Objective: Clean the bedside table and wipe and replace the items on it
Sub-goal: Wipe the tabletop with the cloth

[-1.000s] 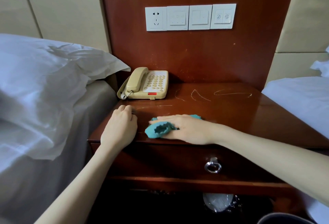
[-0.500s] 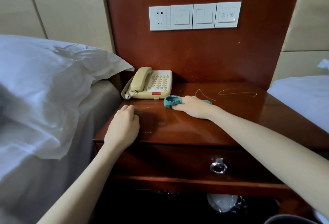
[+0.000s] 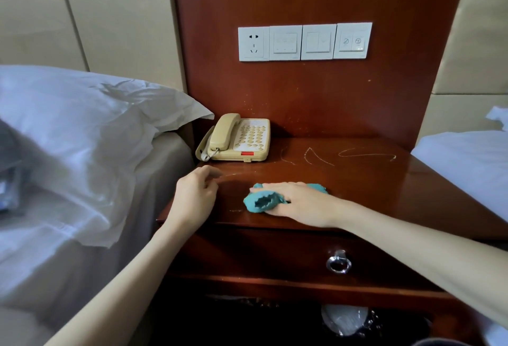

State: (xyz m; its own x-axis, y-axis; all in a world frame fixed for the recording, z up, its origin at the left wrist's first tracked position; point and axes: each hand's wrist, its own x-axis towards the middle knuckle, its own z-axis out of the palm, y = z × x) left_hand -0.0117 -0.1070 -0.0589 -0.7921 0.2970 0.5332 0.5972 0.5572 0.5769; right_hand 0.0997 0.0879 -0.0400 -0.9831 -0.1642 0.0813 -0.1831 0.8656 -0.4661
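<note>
The reddish wooden bedside table (image 3: 371,180) fills the middle of the head view. White chalky streaks (image 3: 365,153) mark the back of its top. My right hand (image 3: 299,202) presses a crumpled teal cloth (image 3: 261,201) flat against the front part of the top, fingers stretched over it. My left hand (image 3: 195,197) rests at the table's front left corner with fingers loosely curled, holding nothing. A beige telephone (image 3: 236,138) sits at the back left corner, handset on its cradle.
A bed with a white pillow (image 3: 82,125) borders the table on the left, another white bed (image 3: 467,164) on the right. A drawer with a metal ring pull (image 3: 338,263) lies below the top. Wall sockets and switches (image 3: 305,42) sit above.
My right hand pushed the cloth back toward the telephone, then drew it forward to the front of the top. My left hand stayed at the corner, its fingers loosening slightly.
</note>
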